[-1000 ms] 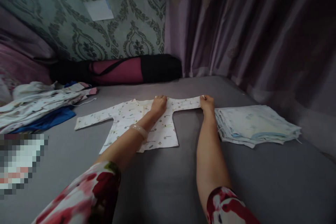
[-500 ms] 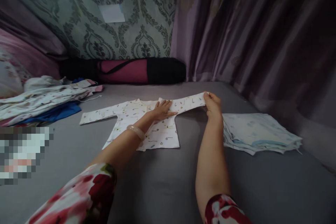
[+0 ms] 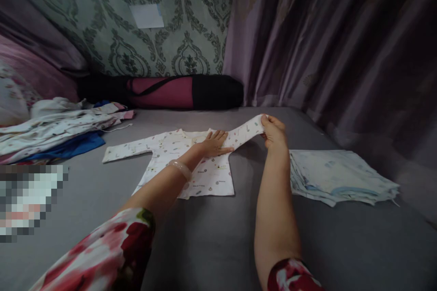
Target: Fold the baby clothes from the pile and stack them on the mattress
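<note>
While I have the left hand (image 3: 214, 144) flat on the shirt (image 3: 208, 177) beside one sleeve (image 3: 244, 133), its fingers (image 3: 218, 137) slightly spread over the fabric, my right hand (image 3: 274, 132) pinches that sleeve's end, raised above the sheet (image 3: 208, 245) where the shirt lies.

The shirt (image 3: 212, 181) at centre looks like thin, matt cloth, smooth across its front. The sheet (image 3: 218, 245) under it is matt cloth too. The curtain (image 3: 307, 32) at upper right is fabric with a satiny sheen. The bangle (image 3: 182, 168), left of centre, is smooth and slightly glossy, its material unclear. The folded stack (image 3: 341, 170) at right is matt cloth.
</note>
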The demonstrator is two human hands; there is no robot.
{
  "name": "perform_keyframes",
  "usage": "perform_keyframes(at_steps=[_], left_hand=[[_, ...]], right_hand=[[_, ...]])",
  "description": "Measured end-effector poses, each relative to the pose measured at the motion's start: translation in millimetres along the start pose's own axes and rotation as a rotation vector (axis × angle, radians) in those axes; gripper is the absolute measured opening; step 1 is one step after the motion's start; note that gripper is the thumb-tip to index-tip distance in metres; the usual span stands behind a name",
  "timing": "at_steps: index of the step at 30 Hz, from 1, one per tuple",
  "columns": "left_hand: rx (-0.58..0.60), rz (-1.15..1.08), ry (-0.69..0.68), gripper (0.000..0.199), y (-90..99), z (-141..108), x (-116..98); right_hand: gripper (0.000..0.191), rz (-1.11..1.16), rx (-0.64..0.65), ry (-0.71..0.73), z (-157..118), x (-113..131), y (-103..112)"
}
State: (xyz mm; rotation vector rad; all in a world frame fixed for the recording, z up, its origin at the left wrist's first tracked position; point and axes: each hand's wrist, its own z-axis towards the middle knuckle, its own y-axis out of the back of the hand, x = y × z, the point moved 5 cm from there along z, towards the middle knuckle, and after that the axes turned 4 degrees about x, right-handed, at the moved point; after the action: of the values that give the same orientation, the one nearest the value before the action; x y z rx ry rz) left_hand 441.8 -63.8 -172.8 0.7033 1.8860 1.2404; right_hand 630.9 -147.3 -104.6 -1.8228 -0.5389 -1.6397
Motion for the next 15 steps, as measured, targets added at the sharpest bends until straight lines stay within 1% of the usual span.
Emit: perform_keyframes(at_steps=[2,5,8,10,12,15], left_hand=[[0.023,0.015,0.016,0.1,1.5,3,0],[0.042,0.039,0.021,0.104,5.4,8,0],[0.04,0.064,0.011,0.105,8.4,12,3],[0.032,0.069,-0.012,0.104,9.0,14,4],[0.021,0.061,-0.042,0.102,8.8,15,5],[-0.026,0.023,-0.081,0.1,11.0,14,4]], right_hand=[[0.02,0.031,0.032,0.005,-4,1,-14],[0.018,0.085,0.085,0.002,-12,0,-42],[0.019,0.115,0.155,-0.02,-24,-4,-69],[0.017,0.131,0.199,-0.043,-33,-7,-84],[0.014,0.148,0.227,-0.065,-39,-9,-92],[0.01,0.152,0.215,-0.101,-41,-10,-94]])
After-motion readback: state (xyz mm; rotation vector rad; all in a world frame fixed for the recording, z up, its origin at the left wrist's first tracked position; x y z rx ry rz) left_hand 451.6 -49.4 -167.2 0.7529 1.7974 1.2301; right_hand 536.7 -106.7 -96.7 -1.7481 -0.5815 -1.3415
